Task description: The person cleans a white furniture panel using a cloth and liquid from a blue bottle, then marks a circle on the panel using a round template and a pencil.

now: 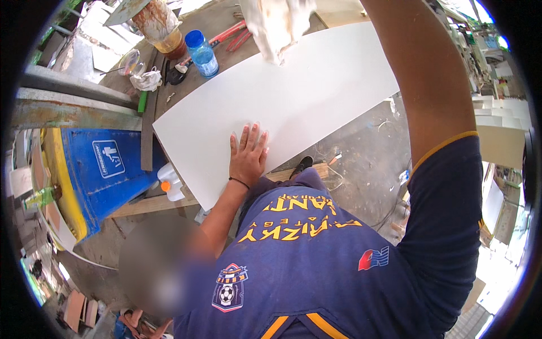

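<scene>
White panel (288, 104): smooth, flat, matte, long shape with straight edges that bend in the fisheye; lies in front of the person, far side by the bench (214, 14) clutter. Left hand (248, 155) palm down on its near left part, fingers out and slightly apart, pressing flat, grasping nothing. Right hand past the top edge; can't tell its grip. White lump (278, 25), rough and uneven, overlaps the panel's far edge in view; material unclear. Just beyond the panel: clear blue plastic bottle (203, 56), round, ridged cap; red-handled tool (227, 35); brown-stained jar (168, 42); crumpled white plastic (147, 81). Left: blue bin (113, 192), smooth sides, yellow rim. Near the panel's left corner: white jug (174, 189), orange cap. Bare wood plank (149, 204) below.
</scene>
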A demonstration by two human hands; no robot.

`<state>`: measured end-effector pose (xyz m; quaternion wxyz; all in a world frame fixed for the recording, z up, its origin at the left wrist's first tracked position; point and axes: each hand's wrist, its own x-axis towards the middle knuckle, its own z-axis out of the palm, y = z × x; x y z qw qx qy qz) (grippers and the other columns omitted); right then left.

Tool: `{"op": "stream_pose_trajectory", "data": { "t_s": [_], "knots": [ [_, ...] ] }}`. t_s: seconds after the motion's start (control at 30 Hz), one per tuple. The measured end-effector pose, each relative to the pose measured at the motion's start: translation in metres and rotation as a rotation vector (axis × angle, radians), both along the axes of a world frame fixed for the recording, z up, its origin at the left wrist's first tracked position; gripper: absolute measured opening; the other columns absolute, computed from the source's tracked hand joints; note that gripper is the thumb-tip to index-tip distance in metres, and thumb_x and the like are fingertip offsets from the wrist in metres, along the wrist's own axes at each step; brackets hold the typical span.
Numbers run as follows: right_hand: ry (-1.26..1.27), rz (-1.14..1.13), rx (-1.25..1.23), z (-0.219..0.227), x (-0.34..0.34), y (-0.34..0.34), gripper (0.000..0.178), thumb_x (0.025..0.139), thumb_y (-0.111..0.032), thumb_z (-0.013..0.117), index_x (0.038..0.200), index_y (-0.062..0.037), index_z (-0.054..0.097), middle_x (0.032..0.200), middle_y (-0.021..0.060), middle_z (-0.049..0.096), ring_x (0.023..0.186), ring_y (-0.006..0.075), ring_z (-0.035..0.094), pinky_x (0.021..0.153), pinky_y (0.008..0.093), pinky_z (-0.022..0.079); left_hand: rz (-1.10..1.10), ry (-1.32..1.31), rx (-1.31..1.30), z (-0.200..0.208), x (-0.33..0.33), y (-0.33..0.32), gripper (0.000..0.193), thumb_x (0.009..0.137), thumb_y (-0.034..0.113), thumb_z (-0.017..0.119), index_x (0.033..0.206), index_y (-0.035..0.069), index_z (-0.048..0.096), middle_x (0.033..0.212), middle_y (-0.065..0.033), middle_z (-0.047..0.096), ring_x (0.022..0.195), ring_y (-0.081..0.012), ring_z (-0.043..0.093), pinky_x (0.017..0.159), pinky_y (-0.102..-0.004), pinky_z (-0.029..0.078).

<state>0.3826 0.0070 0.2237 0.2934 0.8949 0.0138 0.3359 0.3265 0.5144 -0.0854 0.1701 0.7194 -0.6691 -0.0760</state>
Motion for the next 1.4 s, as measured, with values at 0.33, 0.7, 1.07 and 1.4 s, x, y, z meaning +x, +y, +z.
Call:
{"op": "stream_pose_trajectory", "data": {
  "t_s": [0.33,0.7,1.07,1.4],
  "knots": [
    [0.078,-0.133,1.513,-0.160,-0.228,0.069,0.045,0.095,-0.034,0.052,0.133,-0.0093,0.050,0.131,0.0037,0.053,0.121,0.0161,0.048,0.101,0.0334,0.038,0.094,0.110,0.009,-0.006,-0.138,-0.061,0.073,0.089,0.055,0.045,0.139,0.003,0.038,0.149,-0.0149,0.030,0.141,-0.0316,0.021,0.111,-0.0593,0.012],
    [-0.682,-0.635,2.015,-0.293,-0.579,0.115,0.026,0.093,-0.023,0.055,0.116,-0.0126,0.060,0.115,0.0001,0.062,0.110,0.0124,0.056,0.079,0.0299,0.043,0.985,-0.215,0.075,-0.026,-0.064,0.099,0.077,0.084,0.045,0.060,0.144,0.007,0.030,0.149,-0.0163,0.030,0.137,-0.0329,0.029,0.110,-0.0441,0.026],
    [-1.152,-0.482,2.546,-0.353,-0.562,0.090,0.033,0.089,-0.037,0.058,0.115,-0.0161,0.055,0.108,0.0034,0.060,0.100,0.0192,0.058,0.083,0.0419,0.044,0.963,-0.187,-0.387,-0.007,0.020,0.021,0.059,0.094,0.038,0.053,0.134,-0.005,0.041,0.139,-0.0233,0.042,0.130,-0.0374,0.037,0.109,-0.0454,0.029],
    [-1.221,-0.428,2.698,-0.351,-0.538,0.053,0.030,0.090,-0.032,0.059,0.105,-0.0067,0.058,0.095,0.0061,0.064,0.088,0.0196,0.062,0.071,0.0365,0.050,0.291,-0.152,0.067,0.023,-0.072,-0.381,0.066,0.088,0.052,0.054,0.130,0.001,0.049,0.135,-0.0146,0.049,0.135,-0.0309,0.034,0.109,-0.0606,0.017]
  ]
}}
